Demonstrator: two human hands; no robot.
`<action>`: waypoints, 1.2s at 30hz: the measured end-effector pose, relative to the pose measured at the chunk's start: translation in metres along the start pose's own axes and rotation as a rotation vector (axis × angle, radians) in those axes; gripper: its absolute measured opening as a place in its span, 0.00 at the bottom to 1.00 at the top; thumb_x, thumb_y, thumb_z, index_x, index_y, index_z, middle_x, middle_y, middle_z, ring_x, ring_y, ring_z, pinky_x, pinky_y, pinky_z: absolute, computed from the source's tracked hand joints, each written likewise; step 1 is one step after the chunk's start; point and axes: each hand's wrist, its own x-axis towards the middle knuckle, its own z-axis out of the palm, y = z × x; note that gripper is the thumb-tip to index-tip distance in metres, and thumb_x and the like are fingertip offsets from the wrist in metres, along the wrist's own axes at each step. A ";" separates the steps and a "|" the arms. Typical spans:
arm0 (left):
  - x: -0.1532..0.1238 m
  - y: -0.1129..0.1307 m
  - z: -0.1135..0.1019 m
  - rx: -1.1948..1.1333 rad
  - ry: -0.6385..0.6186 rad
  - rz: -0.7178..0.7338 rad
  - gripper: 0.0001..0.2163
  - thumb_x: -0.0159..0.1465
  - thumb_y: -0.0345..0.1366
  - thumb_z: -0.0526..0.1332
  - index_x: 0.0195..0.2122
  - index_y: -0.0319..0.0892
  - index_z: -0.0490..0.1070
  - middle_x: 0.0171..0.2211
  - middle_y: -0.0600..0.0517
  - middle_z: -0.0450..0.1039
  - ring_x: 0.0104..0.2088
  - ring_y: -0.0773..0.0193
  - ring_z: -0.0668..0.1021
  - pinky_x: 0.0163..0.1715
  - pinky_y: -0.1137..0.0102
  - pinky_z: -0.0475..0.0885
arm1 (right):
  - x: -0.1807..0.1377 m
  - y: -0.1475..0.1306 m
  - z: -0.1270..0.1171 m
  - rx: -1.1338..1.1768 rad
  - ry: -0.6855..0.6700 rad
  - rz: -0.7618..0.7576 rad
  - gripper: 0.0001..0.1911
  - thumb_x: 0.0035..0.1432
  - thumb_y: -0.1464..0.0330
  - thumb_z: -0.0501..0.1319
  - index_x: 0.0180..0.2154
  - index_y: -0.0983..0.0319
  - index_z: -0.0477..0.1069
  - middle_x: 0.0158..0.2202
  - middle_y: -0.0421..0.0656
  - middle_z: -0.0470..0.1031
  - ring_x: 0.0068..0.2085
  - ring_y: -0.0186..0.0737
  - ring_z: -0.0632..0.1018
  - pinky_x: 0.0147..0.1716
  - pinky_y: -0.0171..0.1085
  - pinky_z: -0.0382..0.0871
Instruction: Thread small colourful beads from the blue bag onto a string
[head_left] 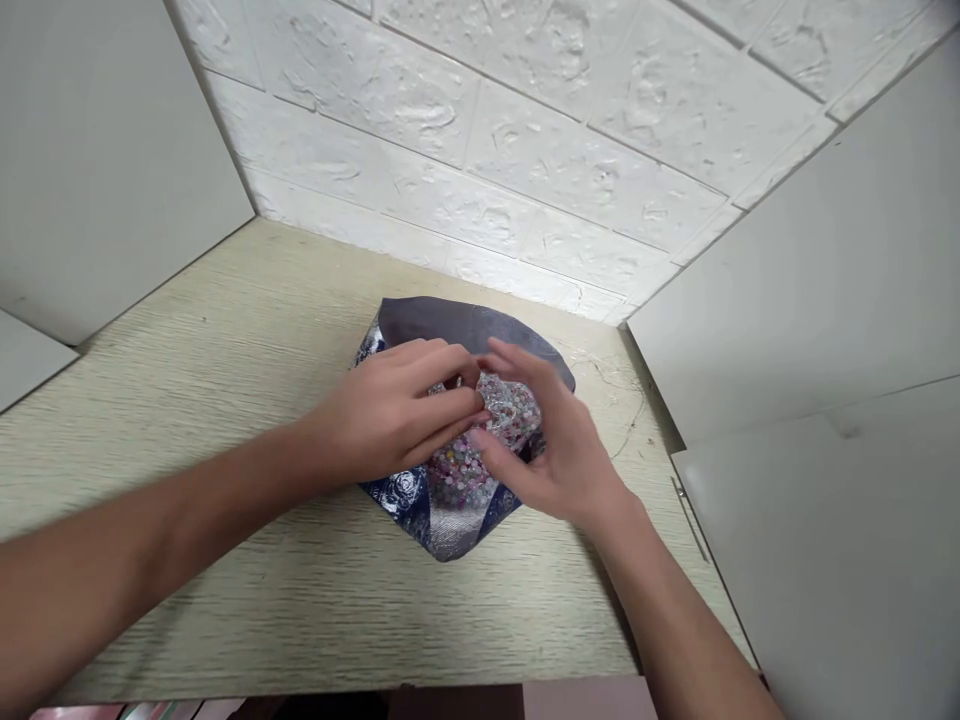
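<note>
A clear plastic bag of small beads (457, 480), pink, white and pale blue, sits inside an opened pouch. The pouch (401, 490) is dark blue with a shiny silver pattern, and its grey inner side (450, 320) is spread out behind the beads. From the left, my left hand (409, 405) reaches over the bag, its fingers curled and pinched at the top of the plastic. My right hand (559, 440) is on the other side, thumb and fingers apart around the same spot, close to the left fingertips. Exact fingertip contact is partly hidden.
The pouch rests on a pale wood-grain tabletop (337, 600). White brick-textured wall (480, 130) rises behind it. White panels stand at the left (112, 150) and right (810, 250). Thin clear strands (630, 400) lie right of the pouch.
</note>
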 end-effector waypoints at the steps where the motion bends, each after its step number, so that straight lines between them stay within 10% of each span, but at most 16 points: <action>1: 0.000 0.000 0.001 0.003 -0.007 -0.002 0.05 0.65 0.32 0.57 0.34 0.40 0.70 0.34 0.46 0.72 0.34 0.62 0.74 0.33 0.66 0.71 | 0.000 0.000 0.001 0.010 -0.064 0.008 0.31 0.58 0.67 0.61 0.60 0.59 0.53 0.53 0.47 0.71 0.53 0.43 0.72 0.50 0.43 0.69; 7: -0.002 -0.001 0.003 -0.007 -0.039 -0.146 0.08 0.66 0.31 0.54 0.33 0.38 0.71 0.31 0.47 0.71 0.31 0.63 0.73 0.30 0.70 0.69 | 0.000 0.006 0.003 -0.059 -0.049 0.031 0.09 0.65 0.69 0.54 0.46 0.58 0.68 0.39 0.41 0.77 0.40 0.37 0.77 0.40 0.37 0.70; 15: -0.004 0.000 0.004 -0.052 -0.073 -0.264 0.10 0.67 0.34 0.53 0.32 0.38 0.72 0.28 0.49 0.71 0.29 0.64 0.74 0.29 0.71 0.68 | 0.001 0.005 0.003 0.004 -0.020 0.165 0.08 0.66 0.68 0.52 0.40 0.59 0.69 0.31 0.39 0.73 0.33 0.35 0.75 0.37 0.36 0.69; 22: -0.004 0.004 0.000 -0.162 0.309 -0.351 0.03 0.64 0.30 0.57 0.34 0.41 0.69 0.28 0.53 0.73 0.27 0.67 0.75 0.27 0.72 0.69 | 0.000 0.008 0.003 -0.011 -0.035 0.258 0.14 0.66 0.67 0.52 0.52 0.60 0.66 0.46 0.45 0.77 0.44 0.41 0.78 0.40 0.40 0.71; 27: -0.001 0.009 0.005 -0.565 0.574 -0.468 0.06 0.69 0.34 0.50 0.35 0.44 0.63 0.32 0.52 0.75 0.24 0.70 0.76 0.24 0.71 0.71 | -0.001 0.010 0.004 -0.031 0.054 0.269 0.15 0.65 0.69 0.50 0.52 0.60 0.66 0.41 0.44 0.79 0.42 0.41 0.78 0.40 0.41 0.70; 36: 0.005 0.010 -0.003 -1.213 0.449 -0.665 0.09 0.69 0.34 0.49 0.30 0.42 0.57 0.50 0.45 0.75 0.43 0.57 0.80 0.47 0.54 0.74 | 0.000 0.006 -0.002 -0.018 0.150 0.308 0.12 0.57 0.78 0.46 0.25 0.59 0.58 0.21 0.36 0.59 0.24 0.33 0.63 0.24 0.35 0.56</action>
